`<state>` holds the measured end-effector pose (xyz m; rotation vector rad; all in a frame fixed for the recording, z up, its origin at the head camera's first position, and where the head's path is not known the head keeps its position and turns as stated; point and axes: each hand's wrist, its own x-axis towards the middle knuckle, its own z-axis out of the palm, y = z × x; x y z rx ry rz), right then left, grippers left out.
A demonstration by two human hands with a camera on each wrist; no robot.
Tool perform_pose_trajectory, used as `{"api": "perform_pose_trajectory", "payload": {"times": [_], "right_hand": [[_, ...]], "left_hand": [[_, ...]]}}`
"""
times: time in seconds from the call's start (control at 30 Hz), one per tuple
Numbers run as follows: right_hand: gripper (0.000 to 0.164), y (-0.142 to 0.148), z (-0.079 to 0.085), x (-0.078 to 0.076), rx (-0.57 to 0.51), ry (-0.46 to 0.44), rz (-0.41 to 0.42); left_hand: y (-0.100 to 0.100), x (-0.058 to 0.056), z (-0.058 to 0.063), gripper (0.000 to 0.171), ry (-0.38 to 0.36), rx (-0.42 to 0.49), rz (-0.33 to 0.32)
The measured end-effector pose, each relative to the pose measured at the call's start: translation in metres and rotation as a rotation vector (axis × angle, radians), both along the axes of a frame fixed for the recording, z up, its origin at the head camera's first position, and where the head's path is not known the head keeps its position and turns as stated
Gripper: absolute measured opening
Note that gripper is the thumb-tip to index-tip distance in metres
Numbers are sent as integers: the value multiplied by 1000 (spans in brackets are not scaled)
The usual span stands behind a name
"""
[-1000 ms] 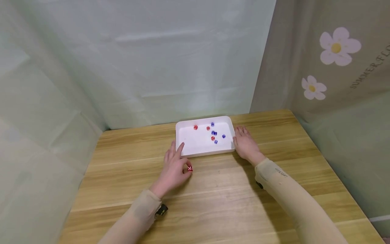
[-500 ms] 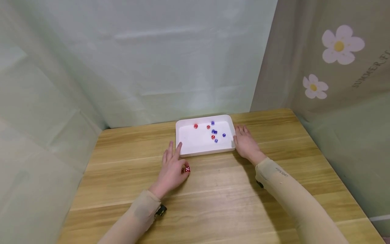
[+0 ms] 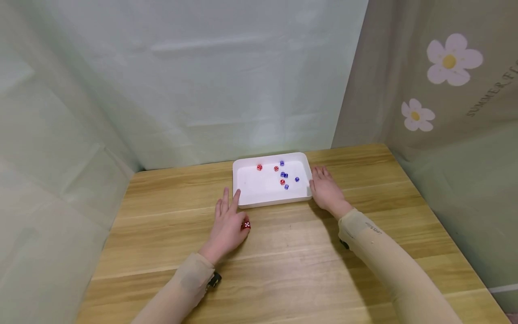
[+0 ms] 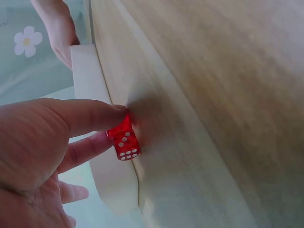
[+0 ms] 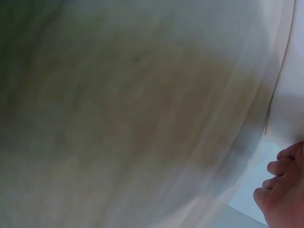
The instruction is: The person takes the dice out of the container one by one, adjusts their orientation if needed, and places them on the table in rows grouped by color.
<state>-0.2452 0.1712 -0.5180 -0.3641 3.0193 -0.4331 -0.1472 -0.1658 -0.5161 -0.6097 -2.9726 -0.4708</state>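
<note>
Between thumb and index finger my left hand [image 3: 227,228] pinches a red die [image 3: 247,225] with white pips, just in front of the tray's near left corner. In the left wrist view this red die [image 4: 126,145] is held at its upper end, low over the wood. The left hand's other fingers stretch out toward the white tray [image 3: 256,193], one overlapping its left corner. My right hand [image 3: 327,193] rests along the tray's right end, fingers extended, thumb side at the wall. Three red dice [image 3: 259,167] and several blue dice [image 3: 286,186] lie inside, mostly toward the right.
The tray stands near the back edge of a wooden table [image 3: 299,265]. A pale curtain [image 3: 226,90] hangs behind the table and along its left side. At the right hangs a cloth with white flowers [image 3: 449,61].
My left hand has shifted slightly left, drawing the pinched red die with it. The right hand, the tray and the dice inside stay in place.
</note>
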Motion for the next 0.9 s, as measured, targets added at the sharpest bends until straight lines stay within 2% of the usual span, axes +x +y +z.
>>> {"api": "perform_pose_trajectory", "payload": {"times": [0.43, 0.7, 0.9], "right_hand": [[61, 5, 3, 0, 4, -16, -5], [61, 6, 2, 1, 5, -23, -6], [61, 5, 2, 1, 16, -16, -5]], "left_hand": [[2, 0, -1, 16, 31, -6, 3], [3, 1, 0, 14, 13, -13, 1], [4, 2, 1, 16, 27, -2, 8]]}}
